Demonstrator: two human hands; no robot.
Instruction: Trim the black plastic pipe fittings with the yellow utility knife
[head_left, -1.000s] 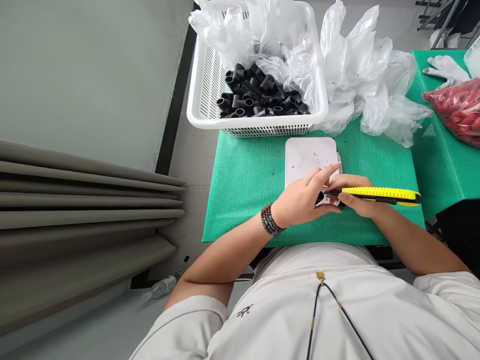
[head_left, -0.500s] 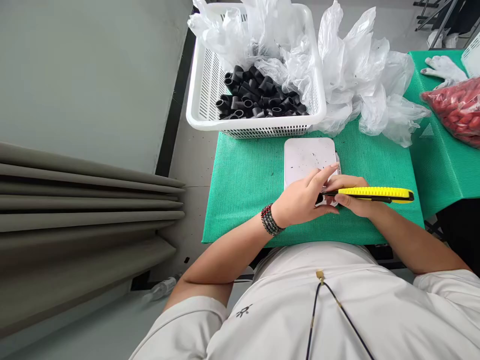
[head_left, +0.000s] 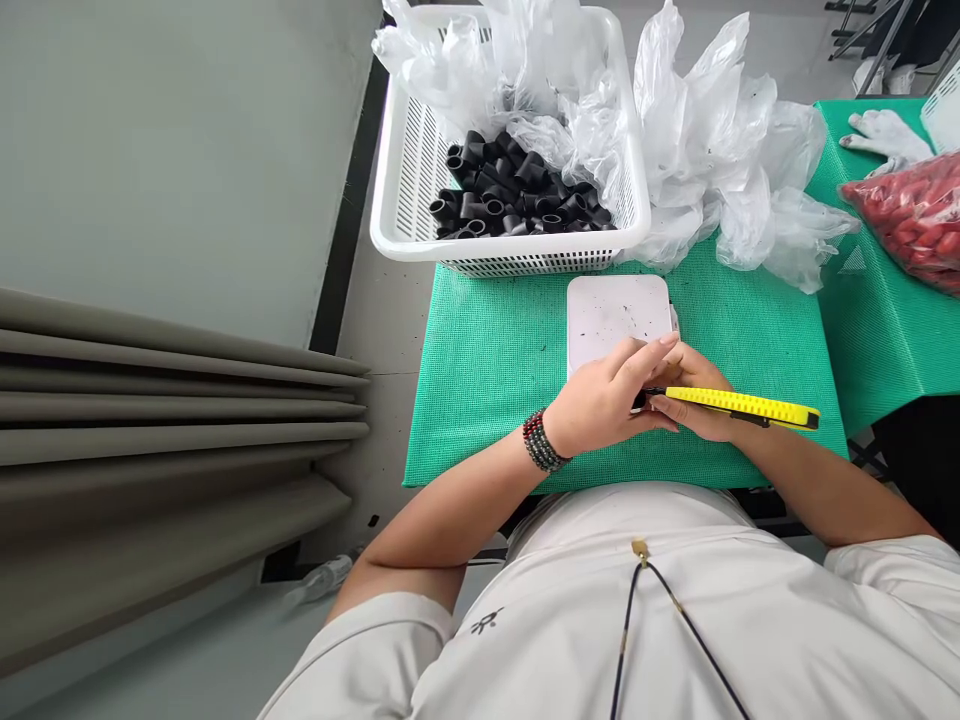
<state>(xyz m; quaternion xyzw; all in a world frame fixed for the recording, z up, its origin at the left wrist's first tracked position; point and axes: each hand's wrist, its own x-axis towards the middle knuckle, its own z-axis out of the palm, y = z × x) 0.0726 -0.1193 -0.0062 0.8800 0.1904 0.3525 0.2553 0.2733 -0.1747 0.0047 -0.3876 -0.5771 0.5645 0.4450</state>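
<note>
My left hand is closed around a small black fitting, most of which its fingers hide. My right hand grips a yellow utility knife, whose dark tip meets the fitting inside my left hand. The blade itself is hidden. Both hands sit just in front of a white cutting board scattered with dark specks, and my left fingers overlap its near edge. The board lies on a green mesh mat.
Beyond the board stands a white slotted basket holding several black pipe fittings and clear plastic bags. More bags lie to its right. At far right are a red-filled bag and a white glove.
The knife's yellow handle has swung down and toward my left hand, its far end now lower and closer. My right hand has shifted slightly with it, and my left hand has barely moved.
</note>
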